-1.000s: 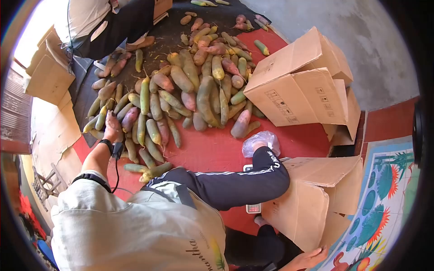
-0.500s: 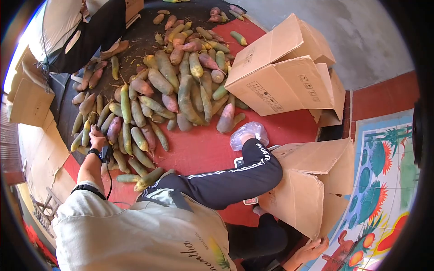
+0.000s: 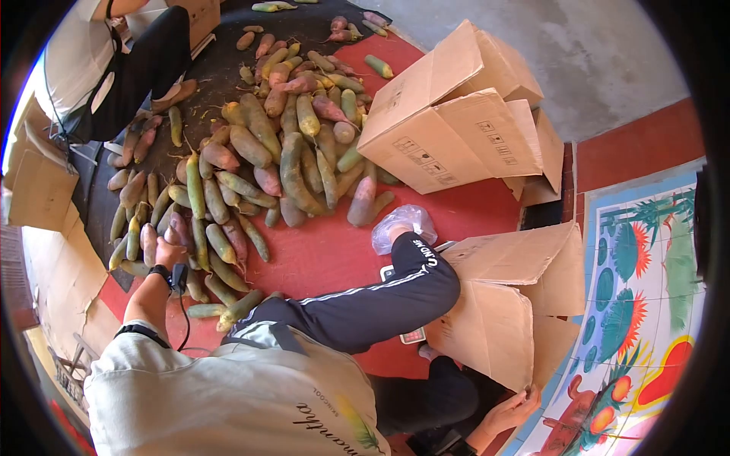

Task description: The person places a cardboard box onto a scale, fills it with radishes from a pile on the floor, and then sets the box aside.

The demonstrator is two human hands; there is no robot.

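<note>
My left hand [image 3: 172, 252] reaches into the near left edge of a big heap of long green and pinkish radishes [image 3: 245, 144]. Its fingers curl over the lower end of a pinkish radish [image 3: 178, 226], which they partly hide. Just left of them lies another pinkish radish [image 3: 149, 242]. At lower right, my right hand [image 3: 511, 413] pinches the bottom edge of an open cardboard box [image 3: 479, 327] that lies beside my leg, its flaps spread. What is inside that box is hidden from this angle.
A second open cardboard box [image 3: 433, 129] stands beyond my knee. Clear plastic [image 3: 403, 226] covers my foot on the red mat [image 3: 319, 258]. Another person [image 3: 144, 68] crouches at upper left near more boxes. Painted tiles [image 3: 631, 304] line the right side.
My left hand has shifted a little right along the heap, uncovering a pinkish radish at its left. My right hand stays at the box edge. The view has shifted slightly.
</note>
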